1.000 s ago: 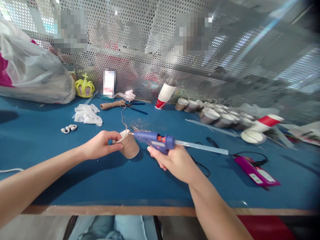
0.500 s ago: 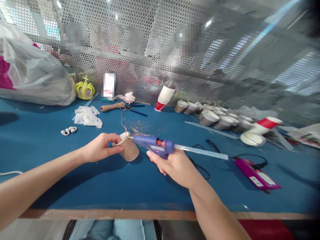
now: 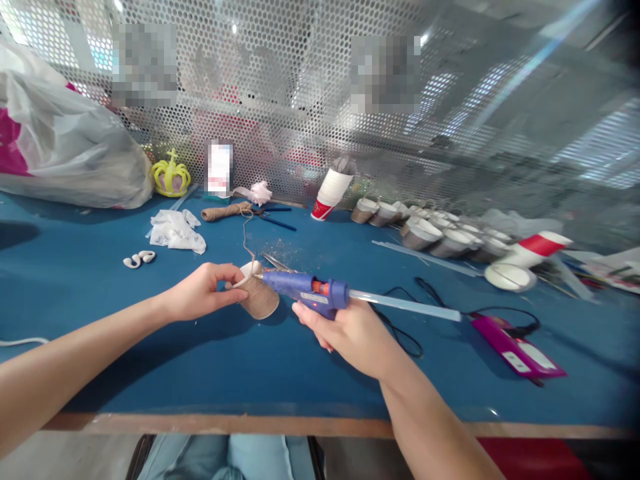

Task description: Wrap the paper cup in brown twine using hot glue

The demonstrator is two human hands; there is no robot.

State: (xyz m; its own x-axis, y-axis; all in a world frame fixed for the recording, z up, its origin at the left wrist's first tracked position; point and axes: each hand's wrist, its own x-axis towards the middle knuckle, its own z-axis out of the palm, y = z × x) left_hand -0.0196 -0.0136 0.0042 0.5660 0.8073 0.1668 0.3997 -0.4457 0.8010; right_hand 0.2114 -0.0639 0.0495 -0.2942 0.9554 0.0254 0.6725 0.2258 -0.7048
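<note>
A paper cup point(image 3: 261, 299) wrapped in brown twine is pinched at its white rim by my left hand point(image 3: 206, 292), and it leans over the blue table. My right hand point(image 3: 345, 330) grips a blue glue gun point(image 3: 300, 288), whose tip is at the twine near the cup's rim. A clear glue stick point(image 3: 405, 304) juts out of the gun's back. From the cup, a strand of twine point(image 3: 245, 237) runs up to a twine roll point(image 3: 224, 212) lying farther back. Partly hidden behind the gun are metal scissors point(image 3: 275, 263).
Wrapped cups point(image 3: 425, 233) cluster at the back right, near a stack of white cups point(image 3: 332, 190). A purple power strip point(image 3: 517, 347) and black cable lie to the right. Crumpled white plastic point(image 3: 176, 231), a yellow crown point(image 3: 171, 175) and a large bag point(image 3: 70, 140) stand left.
The view has shifted slightly. Both hands keep their hold, and the glue gun's tip stays at the cup's rim with hardly any movement.
</note>
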